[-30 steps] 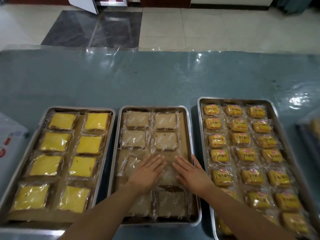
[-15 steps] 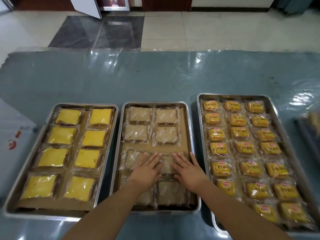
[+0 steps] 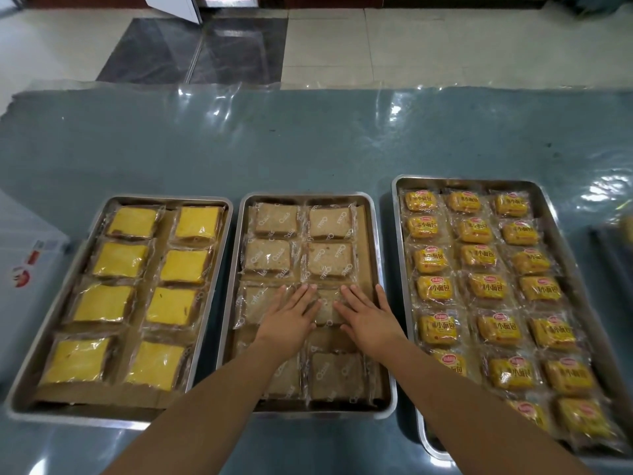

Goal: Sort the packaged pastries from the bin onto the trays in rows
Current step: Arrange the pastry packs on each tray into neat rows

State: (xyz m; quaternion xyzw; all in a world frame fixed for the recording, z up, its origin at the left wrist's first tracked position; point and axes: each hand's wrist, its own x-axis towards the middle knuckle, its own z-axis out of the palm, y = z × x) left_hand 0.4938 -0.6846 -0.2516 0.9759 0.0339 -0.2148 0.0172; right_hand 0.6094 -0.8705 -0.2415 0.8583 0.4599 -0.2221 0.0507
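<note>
Trays: you have three metal trays side by side on the blue desk (image 3: 308,142).
Left tray (image 3: 20,378): eight yellow cake packs (image 3: 186,267), two columns of four.
Middle tray (image 3: 385,337): brown cake packs (image 3: 330,222) in two columns; four lie far of your hands, two under them, two near you.
Right tray (image 3: 561,221): small yellow bread packs (image 3: 479,257) in three columns; its near rows are cut off by your arm, so the count is unclear.
Left hand (image 3: 291,320): flat, fingers (image 3: 301,294) straight and slightly spread, pressing on the third-row packs.
Right hand (image 3: 371,320): likewise flat, fingers straight, resting on the third-row right pack.
Far left: a white box (image 3: 24,269) sits beside the left tray.
</note>
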